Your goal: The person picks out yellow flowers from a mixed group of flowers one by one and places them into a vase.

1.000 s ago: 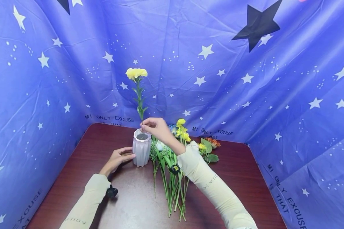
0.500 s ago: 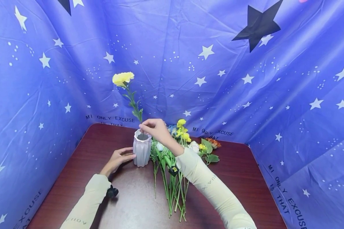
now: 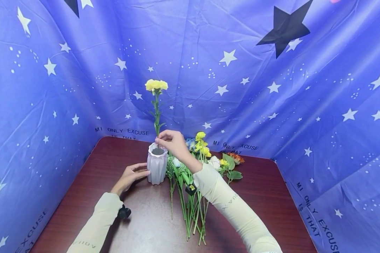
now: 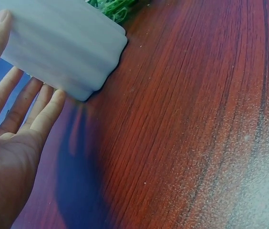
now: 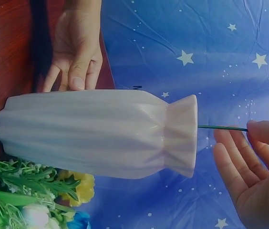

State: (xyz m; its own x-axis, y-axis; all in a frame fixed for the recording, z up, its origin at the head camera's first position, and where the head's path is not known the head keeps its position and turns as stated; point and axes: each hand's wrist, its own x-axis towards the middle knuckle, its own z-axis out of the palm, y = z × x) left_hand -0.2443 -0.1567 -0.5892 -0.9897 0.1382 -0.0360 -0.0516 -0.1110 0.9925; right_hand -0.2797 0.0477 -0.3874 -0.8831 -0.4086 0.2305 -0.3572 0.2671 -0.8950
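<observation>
A pale lilac ribbed vase [image 3: 156, 168] stands upright on the table. My right hand [image 3: 174, 142] pinches the thin stem of a yellow carnation [image 3: 156, 85] between thumb and fingers, just above the vase's mouth. In the right wrist view, the green stem [image 5: 222, 127] runs from the pinch down into the vase opening; its lower end is hidden inside. My left hand [image 3: 130, 176] is at the left side of the vase, fingers extended, with fingertips [image 4: 58, 95] right at its wall. The bloom stands nearly upright above the vase.
Right of the vase lies a pile of flowers, their green stems [image 3: 193, 214] pointing toward the front edge. Among them are yellow blooms [image 3: 201, 144], a white one [image 3: 214, 162] and an orange one [image 3: 235, 158]. A blue star-patterned curtain [image 3: 190, 63] surrounds the table [image 3: 139, 218].
The carnation's head tilted left, then swung back right to nearly upright, slightly lower than at first. My right hand kept its pinch near the rim; the left hand and vase stayed put.
</observation>
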